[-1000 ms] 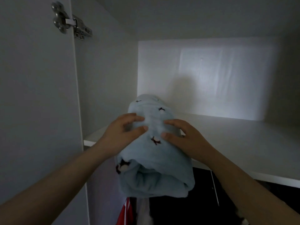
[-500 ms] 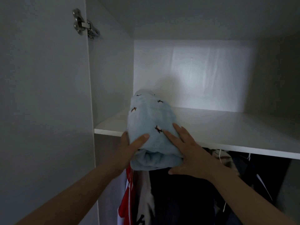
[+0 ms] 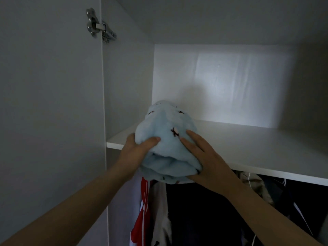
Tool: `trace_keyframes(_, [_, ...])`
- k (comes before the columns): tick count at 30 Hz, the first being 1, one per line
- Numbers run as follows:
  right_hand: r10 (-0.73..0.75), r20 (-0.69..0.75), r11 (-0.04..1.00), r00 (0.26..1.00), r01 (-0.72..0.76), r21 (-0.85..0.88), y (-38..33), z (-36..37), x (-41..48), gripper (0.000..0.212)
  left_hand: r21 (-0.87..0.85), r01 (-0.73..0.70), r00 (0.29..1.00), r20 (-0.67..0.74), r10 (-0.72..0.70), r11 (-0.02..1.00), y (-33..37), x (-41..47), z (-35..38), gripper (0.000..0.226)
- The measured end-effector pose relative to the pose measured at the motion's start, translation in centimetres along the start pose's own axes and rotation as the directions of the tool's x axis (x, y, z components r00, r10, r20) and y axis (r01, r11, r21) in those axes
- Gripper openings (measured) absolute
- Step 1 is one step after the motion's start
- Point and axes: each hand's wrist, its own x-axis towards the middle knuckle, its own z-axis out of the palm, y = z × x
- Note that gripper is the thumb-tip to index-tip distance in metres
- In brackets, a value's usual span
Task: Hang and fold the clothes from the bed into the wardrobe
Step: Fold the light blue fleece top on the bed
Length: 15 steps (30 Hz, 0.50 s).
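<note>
- Folded pale blue fleece garment [image 3: 166,139], with small dark red embroidered marks, rolled into a thick bundle.
- The bundle sits at the left front of the white wardrobe shelf [image 3: 257,150]. Its far part lies over the shelf board, and its near folded end sticks out past the front edge.
- Whether the far part fully rests on the board cannot be told, since the bundle hides the contact.
- Left hand [image 3: 134,151]: grips the bundle's left side. The thumb [image 3: 152,140] is curled over the top of the fleece, and the fingers go round behind it, hidden.
- Right hand [image 3: 204,157]: lies flat against the bundle's right side. Its fingers [image 3: 193,137] are straight and pressed onto the top surface, with the tips just beside one embroidered mark. The thumb sits low at the near right corner, mostly hidden by fleece.
- Both forearms reach up from the lower corners and are bare.
- The open white wardrobe door [image 3: 49,103] fills the left, with a silver metal hinge [image 3: 99,25] near its top edge.
- The white back panel [image 3: 221,82] of the upper compartment carries a pale patch of light. The rest of the compartment is dim.
- Under the shelf, a red and white striped garment [image 3: 143,210] hangs directly below the bundle.
- Dark hanging clothes [image 3: 204,219] are to its right, with a beige piece [image 3: 255,181] tucked just under the shelf edge.
</note>
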Motion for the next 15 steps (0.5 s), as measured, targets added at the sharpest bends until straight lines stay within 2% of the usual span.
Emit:
trace_keyframes(2, [0.042,0.074,0.991,0.996,-0.051,0.121,0.7,0.4,2.1,0.092,0.121,-0.03,0.997,-0.067,0.038,0.992,0.8,1.8,-0.2,0.095])
trace_keyframes(3, [0.054,0.121,0.984,0.991,-0.074,0.162,1.3,0.7,3.0,0.094,0.16,-0.047,0.994,-0.094,0.063,0.986,0.9,2.7,-0.2,0.093])
trace_keyframes(6, [0.087,0.217,0.974,0.972,-0.129,0.189,3.2,2.8,5.6,0.099,0.278,-0.064,0.984,-0.144,0.107,0.958,0.7,5.7,-0.8,0.075])
trace_keyframes(10, [0.074,0.211,0.965,0.975,-0.123,0.23,4.7,5.6,9.4,0.099,0.395,-0.026,0.971,-0.208,0.117,0.919,-0.4,10.1,-1.7,0.039])
trace_keyframes(15, [0.01,0.226,0.954,0.974,-0.077,0.289,6.0,7.7,13.6,0.082,0.516,0.052,0.953,-0.282,0.113,0.855,-1.0,14.2,-2.7,0.035])
